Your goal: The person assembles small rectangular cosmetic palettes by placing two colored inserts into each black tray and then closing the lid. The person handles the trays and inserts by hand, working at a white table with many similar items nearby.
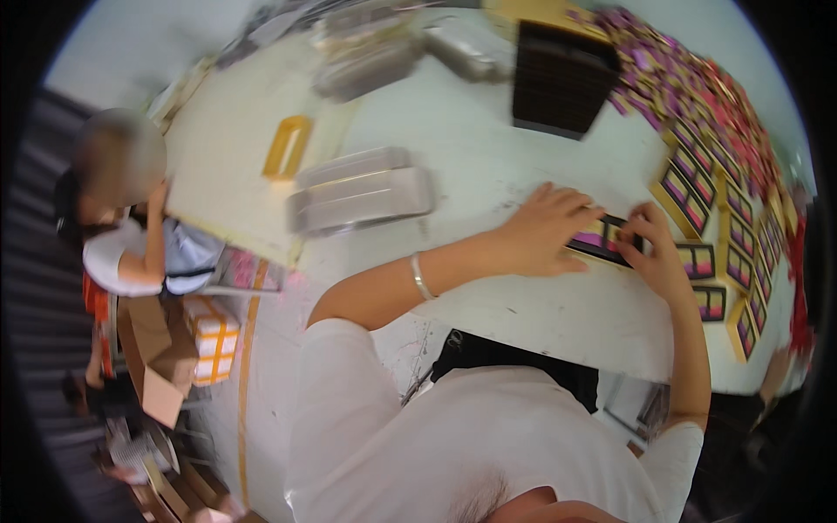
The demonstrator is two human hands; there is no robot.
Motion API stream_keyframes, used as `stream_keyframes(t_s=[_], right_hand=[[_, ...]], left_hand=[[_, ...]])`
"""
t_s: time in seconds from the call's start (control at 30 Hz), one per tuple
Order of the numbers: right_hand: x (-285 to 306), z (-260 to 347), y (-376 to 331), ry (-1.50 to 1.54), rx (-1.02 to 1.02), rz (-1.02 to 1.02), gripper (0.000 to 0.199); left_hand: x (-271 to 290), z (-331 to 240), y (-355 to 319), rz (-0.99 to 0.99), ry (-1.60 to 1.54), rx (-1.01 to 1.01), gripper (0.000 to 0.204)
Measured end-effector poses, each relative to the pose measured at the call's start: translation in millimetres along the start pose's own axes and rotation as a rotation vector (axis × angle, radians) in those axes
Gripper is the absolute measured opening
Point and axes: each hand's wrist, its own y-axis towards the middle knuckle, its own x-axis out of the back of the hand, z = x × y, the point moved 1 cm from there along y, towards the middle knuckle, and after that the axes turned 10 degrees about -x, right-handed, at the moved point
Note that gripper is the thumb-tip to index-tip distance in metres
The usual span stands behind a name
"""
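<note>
On table (523,301), left hand (547,230) spread, right hand (652,247) curled, grip unclear, at box (595,238); pale-marked black cloth (488,350)

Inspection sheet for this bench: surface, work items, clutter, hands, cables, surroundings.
Surface: pale table, small dark marks near the front edge.
Work items: dark-and-gold tray with purple and yellow contents, at both hands; filled trays at right.
Clutter: translucent trays, yellow frame, tall dark object, loose colourful pieces.
Hands: left hand, fingers spread; right hand, fingers curled.
Cables: nothing seen.
Surroundings: another person, open cardboard box, strapped box.
</note>
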Motion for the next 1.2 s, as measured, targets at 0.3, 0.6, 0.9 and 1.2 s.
stream_keyframes(t_s=[0.3, 0.6, 0.9, 1.2], right_hand=[[-11, 39, -52, -0.535, 0.169, -0.037, 0.04], [30, -32, -103, -0.706, 0.103, -0.398, 0.045], [71, 1, -53, -0.586, 0.023, -0.361, 0.051], [41, 75, 141, -0.508, 0.559, -0.472, 0.024]], left_hand=[[196, 50, -90, -0.484, 0.564, 0.663, 0.051], [290, 133, -293, -0.373, 0.594, 1.125, 0.06], [155, -5, -47, 0.09, 0.057, 0.367, 0.071], [24, 9, 4, 0.176, 0.02, 0.111, 0.086]])
